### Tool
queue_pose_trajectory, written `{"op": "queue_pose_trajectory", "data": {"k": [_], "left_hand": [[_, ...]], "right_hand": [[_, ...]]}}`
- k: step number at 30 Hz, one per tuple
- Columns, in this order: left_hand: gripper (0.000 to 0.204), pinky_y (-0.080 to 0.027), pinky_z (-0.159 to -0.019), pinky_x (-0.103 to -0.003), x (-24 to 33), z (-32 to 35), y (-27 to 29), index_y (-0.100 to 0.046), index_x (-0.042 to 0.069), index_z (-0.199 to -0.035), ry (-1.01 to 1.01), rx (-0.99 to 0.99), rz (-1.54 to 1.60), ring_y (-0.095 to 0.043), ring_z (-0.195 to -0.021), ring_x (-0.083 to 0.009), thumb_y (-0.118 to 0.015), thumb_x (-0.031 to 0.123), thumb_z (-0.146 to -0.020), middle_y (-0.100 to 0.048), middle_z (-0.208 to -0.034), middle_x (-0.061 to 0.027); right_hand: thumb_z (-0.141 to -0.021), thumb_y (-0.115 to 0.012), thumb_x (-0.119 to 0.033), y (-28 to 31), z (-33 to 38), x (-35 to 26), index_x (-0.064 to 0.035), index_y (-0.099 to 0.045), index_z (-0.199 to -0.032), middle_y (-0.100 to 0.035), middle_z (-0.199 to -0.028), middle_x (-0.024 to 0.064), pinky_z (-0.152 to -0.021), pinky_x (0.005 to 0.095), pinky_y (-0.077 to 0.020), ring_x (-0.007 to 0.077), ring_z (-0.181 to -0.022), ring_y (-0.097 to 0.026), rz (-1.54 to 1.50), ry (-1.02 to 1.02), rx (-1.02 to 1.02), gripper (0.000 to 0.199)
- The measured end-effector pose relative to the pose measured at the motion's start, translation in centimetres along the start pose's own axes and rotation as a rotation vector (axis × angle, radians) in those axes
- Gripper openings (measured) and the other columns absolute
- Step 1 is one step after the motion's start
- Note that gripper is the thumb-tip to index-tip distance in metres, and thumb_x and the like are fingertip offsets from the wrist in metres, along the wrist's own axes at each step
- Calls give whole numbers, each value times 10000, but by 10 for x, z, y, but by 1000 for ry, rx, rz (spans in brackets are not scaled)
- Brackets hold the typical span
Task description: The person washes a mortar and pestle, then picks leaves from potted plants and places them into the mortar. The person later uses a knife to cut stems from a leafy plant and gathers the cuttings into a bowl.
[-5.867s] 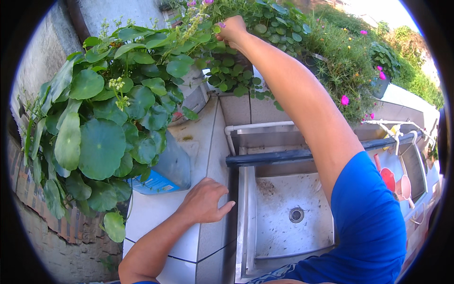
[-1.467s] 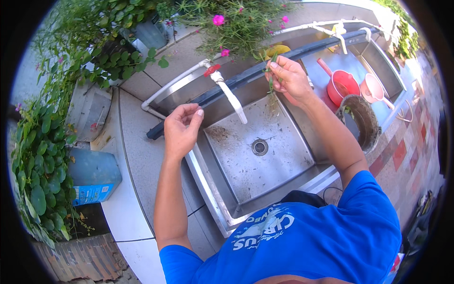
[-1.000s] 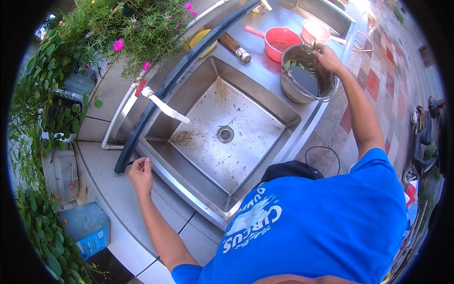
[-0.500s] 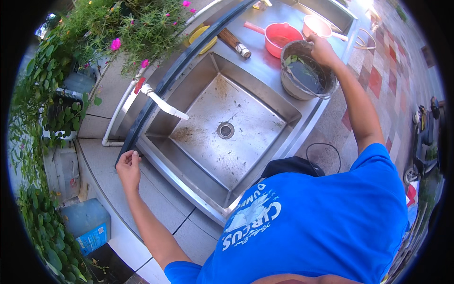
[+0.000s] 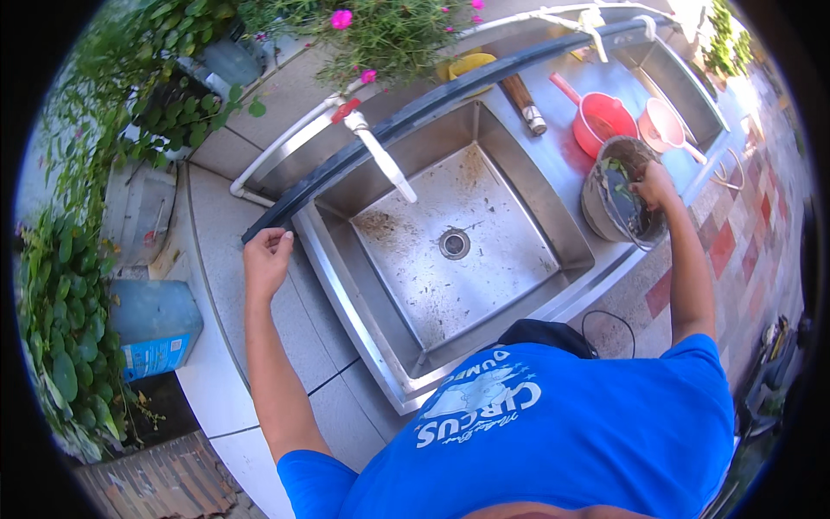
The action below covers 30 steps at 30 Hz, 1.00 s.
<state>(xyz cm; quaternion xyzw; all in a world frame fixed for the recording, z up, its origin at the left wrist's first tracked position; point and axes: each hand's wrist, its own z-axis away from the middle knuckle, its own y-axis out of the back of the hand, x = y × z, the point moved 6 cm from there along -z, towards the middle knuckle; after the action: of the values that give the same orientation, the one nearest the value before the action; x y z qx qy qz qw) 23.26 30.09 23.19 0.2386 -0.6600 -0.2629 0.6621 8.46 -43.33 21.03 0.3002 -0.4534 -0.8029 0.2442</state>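
Observation:
My left hand [image 5: 268, 258] is raised beside the end of the dark edge strip [image 5: 333, 176], left of the steel sink. Its fingers are bunched together, and whatever they may hold is too small to make out. On the right, my right hand [image 5: 657, 188] reaches into the mouth of a grey bucket [image 5: 600, 208], its fingers curled down by green leaves [image 5: 616, 166]; its fingertips are partly hidden. The sink basin [image 5: 406, 268] holds scattered dark bits and brown smears around its drain [image 5: 454, 244].
A white tap [image 5: 380, 157] with a red handle reaches over the sink. Beyond the bucket are a red dipper [image 5: 603, 111], a pink dipper [image 5: 664, 118] and a bundled brush [image 5: 525, 102]. A blue jug [image 5: 156, 316] and plants stand left; a yellow item [image 5: 471, 65] lies behind.
My right hand has moved from the bucket's rim into its mouth. My left hand stays by the strip's end, fingers still bunched. The whole view has shifted and turned slightly.

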Motion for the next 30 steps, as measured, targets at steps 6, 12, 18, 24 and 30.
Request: {"op": "queue_pose_trajectory", "data": {"k": [6, 12, 18, 24, 30], "left_hand": [[265, -555, -722, -299, 25, -27, 13, -694, -60, -1061, -71, 49, -108, -692, -790, -151, -706, 172, -934, -727, -872, -108], [267, -561, -739, -313, 93, -59, 67, -711, -61, -1014, -173, 182, -203, -708, -801, -171, -713, 189, -919, -738, -875, -126], [311, -573, -761, -372, 145, -118, 171, -750, -26, -962, -251, 478, -134, -737, -792, -252, -706, 267, -865, -759, -871, -171], [274, -581, -694, -290, 204, -156, 255, -678, -64, -1139, -238, 598, -13, -706, -778, -152, -545, 111, -975, -745, -1006, -136], [290, -562, -758, -401, 189, -212, 325, -723, -76, -992, -115, 862, -293, -729, -855, -299, -591, 98, -801, -742, -940, -218]], "right_hand": [[-905, -643, -87, 3, -4, -62, -6, -677, -1182, -700, -905, 266, -764, 489, -533, 420, -838, -692, 26, 598, 525, 291], [-905, -671, -87, -33, 61, -265, 16, -703, -975, -705, -898, 211, -732, 438, -537, 396, -815, -684, -353, 1160, 342, 129], [-931, -643, -183, -78, 26, -402, -5, -672, -846, -677, -862, 191, -747, 500, -519, 415, -829, -660, -374, 1235, 544, 199], [-941, -623, -233, -109, -26, -439, -27, -654, -842, -685, -905, 195, -754, 541, -510, 436, -864, -656, -193, 1087, 470, 231], [-938, -613, -243, -120, -25, -452, -18, -630, -810, -692, -880, 212, -729, 552, -498, 442, -838, -657, -136, 1001, 494, 259]]}}
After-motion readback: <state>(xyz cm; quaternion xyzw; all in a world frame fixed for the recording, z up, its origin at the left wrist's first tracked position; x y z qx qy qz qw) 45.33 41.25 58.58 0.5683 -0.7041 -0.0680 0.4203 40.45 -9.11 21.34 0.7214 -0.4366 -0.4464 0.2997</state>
